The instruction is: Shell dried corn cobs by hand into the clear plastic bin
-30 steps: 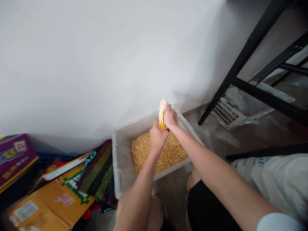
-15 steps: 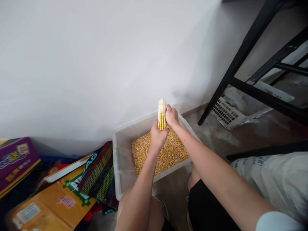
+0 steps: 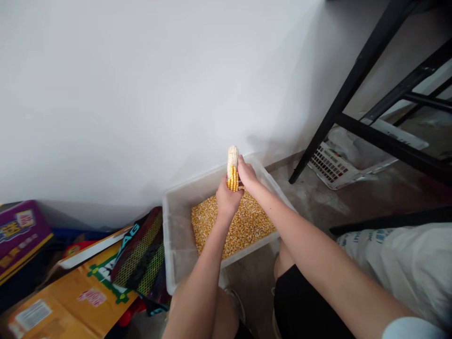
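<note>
My left hand [image 3: 228,200] grips the lower part of an upright corn cob [image 3: 232,168] above a clear plastic bin [image 3: 174,235]. The cob's upper half is bare and whitish, while rows of yellow-orange kernels remain on its lower half. My right hand [image 3: 246,173] presses against the cob's right side at the boundary of the bare part and the kernels. Below both hands, loose yellow corn kernels [image 3: 233,228] fill the bin's floor. The hands hide part of the cob's lower end.
A white wall rises behind the bin. Black metal stand legs [image 3: 346,94] and a white plastic crate [image 3: 330,165] are on the right. A dark mesh bag [image 3: 141,254] and cardboard boxes [image 3: 70,296] lie on the left. My knees flank the bin's front.
Both hands and the cob sit slightly further left and lower in the view. My right hand now lies closer against the cob. The whole scene has shifted a little.
</note>
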{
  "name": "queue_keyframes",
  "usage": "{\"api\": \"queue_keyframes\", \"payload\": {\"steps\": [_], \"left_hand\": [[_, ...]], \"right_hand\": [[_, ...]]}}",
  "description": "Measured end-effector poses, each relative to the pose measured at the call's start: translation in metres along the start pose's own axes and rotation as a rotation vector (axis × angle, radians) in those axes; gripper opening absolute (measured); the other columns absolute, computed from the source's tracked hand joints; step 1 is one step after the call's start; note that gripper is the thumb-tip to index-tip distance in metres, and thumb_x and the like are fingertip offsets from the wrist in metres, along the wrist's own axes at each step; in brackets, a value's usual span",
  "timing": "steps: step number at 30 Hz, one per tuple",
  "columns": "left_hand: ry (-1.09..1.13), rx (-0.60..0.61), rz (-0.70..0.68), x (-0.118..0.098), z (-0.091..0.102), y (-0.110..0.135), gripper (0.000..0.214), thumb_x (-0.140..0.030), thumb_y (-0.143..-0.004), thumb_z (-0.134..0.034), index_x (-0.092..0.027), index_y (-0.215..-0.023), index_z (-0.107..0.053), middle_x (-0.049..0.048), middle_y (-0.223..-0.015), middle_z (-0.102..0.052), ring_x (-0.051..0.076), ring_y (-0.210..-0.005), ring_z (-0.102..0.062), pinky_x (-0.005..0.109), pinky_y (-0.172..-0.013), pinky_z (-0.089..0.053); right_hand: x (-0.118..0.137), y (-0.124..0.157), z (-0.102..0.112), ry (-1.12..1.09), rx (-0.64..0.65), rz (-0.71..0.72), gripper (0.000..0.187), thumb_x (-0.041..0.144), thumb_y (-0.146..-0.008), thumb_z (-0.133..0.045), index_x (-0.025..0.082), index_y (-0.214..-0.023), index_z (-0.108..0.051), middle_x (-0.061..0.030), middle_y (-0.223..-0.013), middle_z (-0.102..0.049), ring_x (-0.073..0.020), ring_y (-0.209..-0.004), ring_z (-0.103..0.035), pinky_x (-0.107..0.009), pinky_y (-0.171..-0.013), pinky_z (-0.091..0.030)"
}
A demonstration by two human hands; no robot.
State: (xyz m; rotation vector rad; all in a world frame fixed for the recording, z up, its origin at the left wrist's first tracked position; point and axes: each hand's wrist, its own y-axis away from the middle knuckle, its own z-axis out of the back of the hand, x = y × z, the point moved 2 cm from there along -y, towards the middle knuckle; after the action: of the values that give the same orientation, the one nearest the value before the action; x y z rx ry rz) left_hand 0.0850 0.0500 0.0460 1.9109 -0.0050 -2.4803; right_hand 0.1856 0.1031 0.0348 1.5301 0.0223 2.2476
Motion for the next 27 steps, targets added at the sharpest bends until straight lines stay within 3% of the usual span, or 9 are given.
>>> {"api": "queue_keyframes", "payload": {"steps": [3, 5, 9, 14, 21, 27], "left_hand": [[-0.244, -0.001, -0.104, -0.003, 0.0, 0.006, 0.055, -0.016, -0.064, -0.066, -0.021, -0.116, -0.052, 0.0073, -0.1, -0.066, 0.025, -0.091, -0.061, 0.031, -0.078, -0.043], [-0.288, -0.001, -0.132, -0.002, 0.001, 0.006, 0.056, -0.019, -0.066, -0.065, -0.021, -0.119, -0.05, 0.008, -0.1, -0.066, 0.024, -0.09, -0.061, 0.031, -0.077, -0.043], [-0.122, 0.016, -0.156, 0.003, 0.006, 0.0, 0.054, -0.016, -0.058, -0.066, -0.018, -0.111, -0.053, 0.0059, -0.092, -0.066, 0.02, -0.079, -0.061, 0.028, -0.07, -0.045], [0.132, 0.074, -0.009, 0.009, 0.009, -0.005, 0.043, -0.008, -0.053, -0.06, -0.017, -0.094, -0.054, -0.0039, -0.062, -0.055, 0.009, -0.047, -0.048, 0.021, -0.047, -0.039], [0.21, 0.154, 0.097, -0.001, 0.019, -0.001, 0.047, -0.012, -0.052, -0.064, -0.017, -0.096, -0.049, -0.0069, -0.057, -0.047, 0.008, -0.037, -0.043, 0.019, -0.033, -0.032], [0.461, 0.148, 0.194, -0.002, 0.029, -0.009, 0.04, -0.033, -0.064, -0.063, -0.017, -0.099, -0.052, -0.0019, -0.064, -0.054, 0.01, -0.044, -0.049, 0.02, -0.038, -0.036]], "right_hand": [[0.003, 0.007, -0.002, -0.036, -0.112, -0.13, 0.079, 0.065, -0.088, -0.007, 0.013, -0.088, -0.067, -0.016, -0.085, -0.067, -0.0257, -0.084, -0.064, -0.033, -0.072, -0.047], [0.006, 0.012, -0.004, -0.02, -0.159, -0.122, 0.078, 0.063, -0.089, -0.007, 0.013, -0.083, -0.067, -0.0171, -0.087, -0.066, -0.0274, -0.088, -0.063, -0.035, -0.076, -0.046], [0.012, 0.016, -0.006, 0.048, -0.235, 0.021, 0.073, 0.058, -0.091, -0.009, 0.013, -0.083, -0.066, -0.0193, -0.09, -0.066, -0.0281, -0.095, -0.061, -0.036, -0.083, -0.043], [0.018, 0.016, -0.009, 0.136, -0.241, 0.137, 0.067, 0.052, -0.093, -0.013, 0.013, -0.078, -0.066, -0.0205, -0.087, -0.066, -0.0275, -0.096, -0.061, -0.037, -0.087, -0.041], [0.013, 0.01, -0.015, 0.022, -0.178, 0.166, 0.063, 0.055, -0.091, -0.02, 0.016, -0.069, -0.064, -0.013, -0.073, -0.066, -0.0235, -0.081, -0.063, -0.028, -0.069, -0.044], [0.016, 0.021, -0.03, -0.194, 0.167, 0.178, 0.058, 0.062, -0.088, -0.026, 0.016, -0.08, -0.061, -0.0039, -0.063, -0.061, -0.0144, -0.052, -0.056, -0.022, -0.047, -0.04]]}}
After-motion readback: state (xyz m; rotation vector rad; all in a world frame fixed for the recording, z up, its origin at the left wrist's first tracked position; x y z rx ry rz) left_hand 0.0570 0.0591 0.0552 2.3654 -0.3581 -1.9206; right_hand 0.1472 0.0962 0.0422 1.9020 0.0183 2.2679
